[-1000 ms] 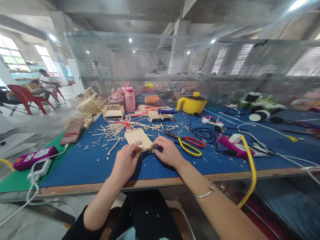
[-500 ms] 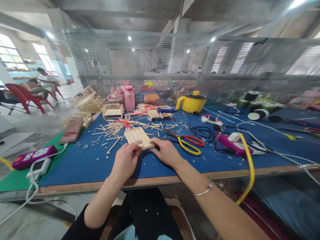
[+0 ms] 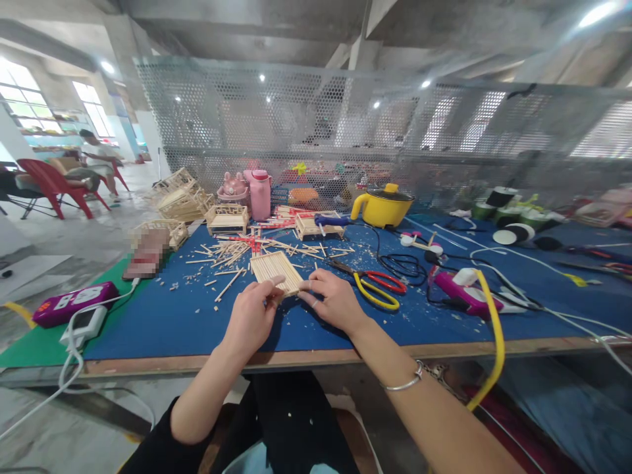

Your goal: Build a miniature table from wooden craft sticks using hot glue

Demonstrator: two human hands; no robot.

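Observation:
A small flat panel of pale wooden sticks (image 3: 274, 266), laid side by side, is tilted just above the blue tabletop in front of me. My left hand (image 3: 251, 313) grips its near left edge, thumb along the top and fingers curled under. At the near right corner, my right hand (image 3: 336, 299) has its fingertips against the panel's edge, fingers bent; whether something small lies between them is hidden. Scissors (image 3: 380, 289) with one red and one yellow handle lie right of my right hand. Loose wooden sticks (image 3: 232, 250) are scattered beyond the panel.
Small stick-built beds (image 3: 227, 219) stand behind the loose sticks, with more stacked at left. A blue-handled tool (image 3: 332, 219) rests on another stick frame (image 3: 306, 227). Around are a yellow electric pot (image 3: 385, 207), a pink jug (image 3: 260, 195), a purple power strip (image 3: 459, 293) and cables.
My right hand's fingers have shifted slightly at the panel's corner, with the thumb a little lower. My left hand keeps its grip. The whole view has moved slightly.

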